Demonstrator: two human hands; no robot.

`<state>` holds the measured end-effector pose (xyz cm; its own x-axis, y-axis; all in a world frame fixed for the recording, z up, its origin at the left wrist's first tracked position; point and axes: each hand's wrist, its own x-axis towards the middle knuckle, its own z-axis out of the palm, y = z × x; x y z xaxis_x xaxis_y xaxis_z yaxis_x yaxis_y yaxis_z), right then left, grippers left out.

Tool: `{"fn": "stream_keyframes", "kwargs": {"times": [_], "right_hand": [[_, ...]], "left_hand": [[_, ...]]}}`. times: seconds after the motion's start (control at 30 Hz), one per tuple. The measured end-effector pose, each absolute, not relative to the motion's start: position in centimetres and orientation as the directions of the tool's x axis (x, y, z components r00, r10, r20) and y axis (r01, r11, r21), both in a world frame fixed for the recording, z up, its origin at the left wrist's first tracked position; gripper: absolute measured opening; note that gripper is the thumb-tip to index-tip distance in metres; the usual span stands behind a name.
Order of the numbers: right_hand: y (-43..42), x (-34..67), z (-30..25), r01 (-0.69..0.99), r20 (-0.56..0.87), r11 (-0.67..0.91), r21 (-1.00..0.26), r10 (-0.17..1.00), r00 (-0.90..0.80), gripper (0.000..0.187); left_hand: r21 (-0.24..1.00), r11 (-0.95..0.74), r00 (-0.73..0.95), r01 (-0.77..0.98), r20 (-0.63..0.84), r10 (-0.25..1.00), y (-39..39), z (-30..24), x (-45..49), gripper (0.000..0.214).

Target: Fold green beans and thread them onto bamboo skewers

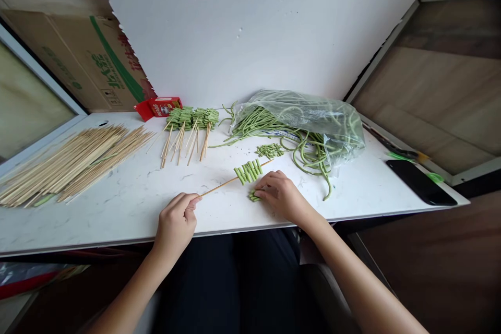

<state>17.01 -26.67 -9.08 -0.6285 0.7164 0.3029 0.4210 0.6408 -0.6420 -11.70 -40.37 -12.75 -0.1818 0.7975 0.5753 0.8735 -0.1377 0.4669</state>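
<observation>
My left hand (pixel 178 219) is closed round the lower end of a bamboo skewer (pixel 219 186), which slants up to the right over the table. Several short pieces of long bean (pixel 248 171) are threaded crosswise near its pointed end. Just right of them, my right hand (pixel 279 195) is lowered to a small pile of cut bean pieces (pixel 253 195), fingers pinched on a piece there. Its fingers partly hide that pile. A heap of short bean ends (pixel 270 150) lies farther back on the table.
Finished-looking bean skewers (pixel 191 119) lie at the back beside a red box (pixel 160 107). Many bare skewers (pixel 78 159) cover the left side. A plastic bag (pixel 313 115) of long beans (pixel 260 122) lies back right. A black phone (pixel 420 181) rests near the right edge.
</observation>
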Motion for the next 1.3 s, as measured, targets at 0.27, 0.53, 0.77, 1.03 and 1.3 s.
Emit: {"fn": "stream_keyframes", "kwargs": {"times": [0.27, 0.53, 0.77, 1.03, 1.3], "right_hand": [[-25.1, 18.2, -10.2, 0.399, 0.299, 0.395, -0.827, 0.911, -0.282, 0.016], [-23.3, 19.2, -10.9, -0.139, 0.071, 0.053, -0.989, 0.989, -0.13, 0.05], [-23.6, 18.8, -10.5, -0.216, 0.045, 0.005, -0.976, 0.983, -0.177, 0.046], [-23.9, 18.8, -10.2, -0.197, 0.077, 0.035, -0.98, 0.975, -0.208, 0.041], [-23.9, 18.8, -10.1, -0.181, 0.087, 0.045, -0.982, 0.969, -0.231, 0.041]], "left_hand": [[0.432, -0.145, -0.16, 0.89, 0.593, 0.789, -40.2, -13.1, -11.8, 0.031], [0.431, -0.142, -0.151, 0.891, 0.577, 0.803, -40.4, -13.1, -12.0, 0.033], [0.427, -0.172, -0.131, 0.888, 0.593, 0.795, -40.4, -13.0, -11.8, 0.036], [0.424, -0.178, -0.13, 0.888, 0.603, 0.788, -40.4, -13.0, -11.7, 0.035], [0.417, -0.172, -0.131, 0.892, 0.604, 0.786, -40.4, -12.8, -11.6, 0.034]]}}
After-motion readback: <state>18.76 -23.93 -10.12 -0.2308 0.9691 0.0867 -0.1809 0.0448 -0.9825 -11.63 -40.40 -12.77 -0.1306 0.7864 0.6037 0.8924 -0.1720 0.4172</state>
